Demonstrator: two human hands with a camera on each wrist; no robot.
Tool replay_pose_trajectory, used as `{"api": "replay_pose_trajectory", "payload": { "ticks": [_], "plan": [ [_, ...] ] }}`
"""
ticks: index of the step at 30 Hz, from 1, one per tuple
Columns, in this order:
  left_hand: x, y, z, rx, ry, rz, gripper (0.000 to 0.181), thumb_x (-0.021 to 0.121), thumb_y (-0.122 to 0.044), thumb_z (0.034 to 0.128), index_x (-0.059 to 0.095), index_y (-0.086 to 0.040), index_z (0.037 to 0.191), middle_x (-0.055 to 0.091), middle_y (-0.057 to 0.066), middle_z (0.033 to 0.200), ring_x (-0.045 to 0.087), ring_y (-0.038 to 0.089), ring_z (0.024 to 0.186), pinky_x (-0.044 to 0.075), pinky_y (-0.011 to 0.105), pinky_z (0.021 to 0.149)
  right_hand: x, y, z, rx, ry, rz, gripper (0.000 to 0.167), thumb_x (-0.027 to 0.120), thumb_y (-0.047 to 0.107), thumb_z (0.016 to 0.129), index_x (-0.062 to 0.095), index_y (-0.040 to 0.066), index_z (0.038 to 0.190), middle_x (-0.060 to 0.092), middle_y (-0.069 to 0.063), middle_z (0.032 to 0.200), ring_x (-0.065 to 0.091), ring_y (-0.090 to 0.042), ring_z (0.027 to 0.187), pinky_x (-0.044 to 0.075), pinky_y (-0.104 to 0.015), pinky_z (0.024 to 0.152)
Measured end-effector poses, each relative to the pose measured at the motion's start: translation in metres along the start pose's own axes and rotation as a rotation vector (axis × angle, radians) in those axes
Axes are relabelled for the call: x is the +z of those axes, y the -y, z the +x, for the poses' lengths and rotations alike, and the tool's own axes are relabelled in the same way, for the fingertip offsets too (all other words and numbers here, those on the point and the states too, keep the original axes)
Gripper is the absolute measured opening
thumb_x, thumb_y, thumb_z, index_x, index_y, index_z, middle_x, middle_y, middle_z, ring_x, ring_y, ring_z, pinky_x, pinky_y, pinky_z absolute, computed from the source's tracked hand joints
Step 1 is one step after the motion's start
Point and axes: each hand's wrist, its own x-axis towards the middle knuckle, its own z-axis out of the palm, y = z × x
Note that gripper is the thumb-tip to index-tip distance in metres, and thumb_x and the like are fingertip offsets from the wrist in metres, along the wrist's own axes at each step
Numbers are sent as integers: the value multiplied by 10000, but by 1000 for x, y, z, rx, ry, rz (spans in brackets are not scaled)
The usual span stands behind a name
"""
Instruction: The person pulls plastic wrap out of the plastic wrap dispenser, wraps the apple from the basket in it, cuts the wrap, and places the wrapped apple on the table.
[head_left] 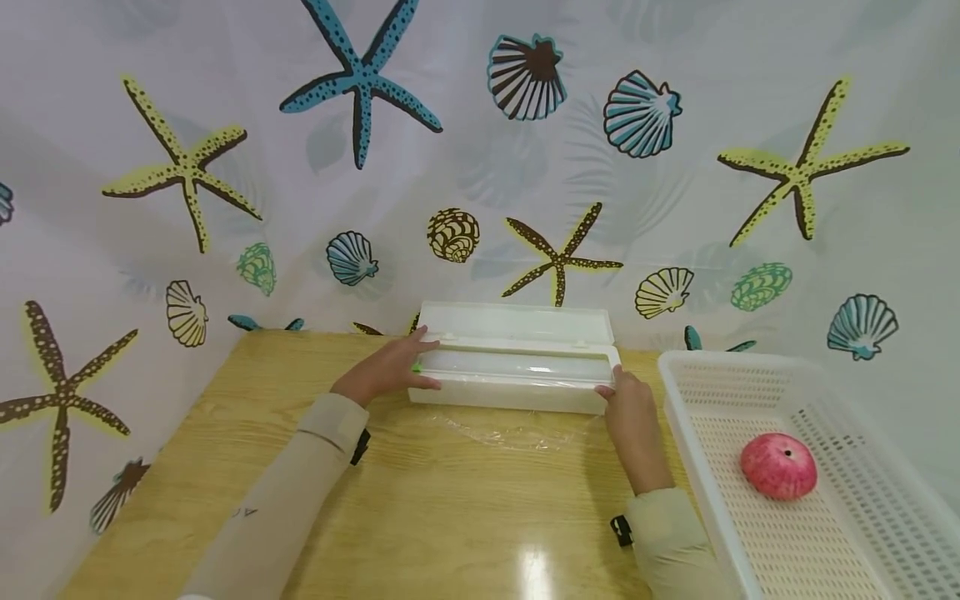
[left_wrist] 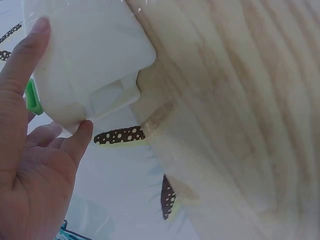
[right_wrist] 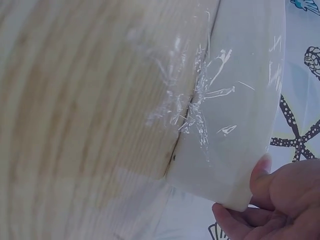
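Note:
A long white box lies at the back of the table, its lid tipped back toward the curtain and a pale roll inside. Clear film hangs over its front edge onto the table. My left hand grips the box's left end, thumb on the front; a green piece shows beside that thumb in the left wrist view. At the right end, my right hand holds the corner between thumb and fingers, also visible in the right wrist view, where film lies wrinkled across the box's front.
On the right stands a white perforated basket with a round pink object in it. Behind the table hangs a curtain printed with starfish and shells. The wooden table stretches between my forearms.

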Motion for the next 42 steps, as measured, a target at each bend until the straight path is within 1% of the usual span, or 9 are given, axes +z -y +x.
{"api": "replay_pose_trajectory", "payload": {
  "ticks": [7, 15, 19, 22, 28, 30, 35, 38, 42],
  "plan": [
    [3, -2, -1, -1, -28, -59, 870, 710, -512, 747, 367, -87, 1424, 102, 139, 1533, 173, 353, 1369, 238, 500, 1071, -2, -5, -3, 10, 18, 79, 491, 634, 106, 874, 465, -184, 1233, 545, -350, 1100, 518, -510, 993, 423, -551, 872],
    [10, -7, -10, -12, -101, -192, 716, 715, -379, 792, 440, -73, 1378, 165, 116, 1526, 176, 325, 1374, 267, 504, 1058, -7, -1, -5, 224, 219, 325, 684, 509, 239, 968, 139, -104, 1430, 210, -304, 1451, 203, -420, 1335, 200, -505, 1079],
    [12, -9, -20, -46, -174, -255, 703, 718, -350, 798, 423, -122, 1394, 191, 85, 1523, 260, 319, 1346, 322, 492, 1029, -11, 3, -10, 253, 202, 402, 774, 501, 287, 968, 8, -69, 1449, 101, -296, 1484, 120, -418, 1357, 151, -517, 1090],
    [14, -9, -33, -73, -235, -294, 709, 705, -379, 806, 403, -153, 1407, 259, 74, 1501, 374, 316, 1284, 404, 480, 965, -12, 4, -18, 293, 184, 434, 806, 503, 342, 959, 0, -49, 1452, 112, -315, 1466, 158, -457, 1332, 206, -557, 1056],
    [12, -16, -60, -203, -477, -650, 458, 605, -312, 910, 504, -93, 1299, 525, 113, 1260, 567, 244, 1042, 510, 417, 820, -12, 8, -35, 431, 127, 616, 712, 538, 284, 947, 112, -36, 1419, 235, -284, 1360, 315, -428, 1232, 356, -518, 969],
    [10, -20, -67, -263, -512, -799, 383, 575, -261, 934, 518, -56, 1253, 552, 124, 1183, 582, 207, 968, 510, 384, 827, -13, 10, -39, 488, 117, 691, 668, 538, 241, 948, 147, -37, 1412, 268, -263, 1353, 330, -399, 1228, 370, -488, 969],
    [22, -24, -76, -399, -425, -923, 348, 530, -193, 959, 482, 23, 1228, 558, 171, 1108, 589, 222, 912, 491, 412, 867, -10, 9, -45, 570, 178, 720, 585, 516, 185, 952, 221, -45, 1403, 343, -243, 1349, 359, -366, 1221, 381, -461, 974],
    [34, -25, -76, -435, -380, -937, 336, 520, -164, 961, 479, 54, 1214, 544, 235, 1126, 569, 321, 977, 477, 442, 883, -5, 5, -46, 562, 216, 663, 534, 531, 151, 933, 302, -65, 1363, 400, -247, 1307, 385, -362, 1190, 376, -455, 975],
    [47, -22, -73, -491, -343, -956, 345, 535, -168, 951, 497, 61, 1207, 537, 240, 1143, 561, 318, 1005, 488, 394, 876, 3, 0, -49, 533, 280, 602, 512, 547, 154, 922, 358, -77, 1339, 427, -260, 1277, 402, -375, 1178, 385, -464, 966]
  ]
}}
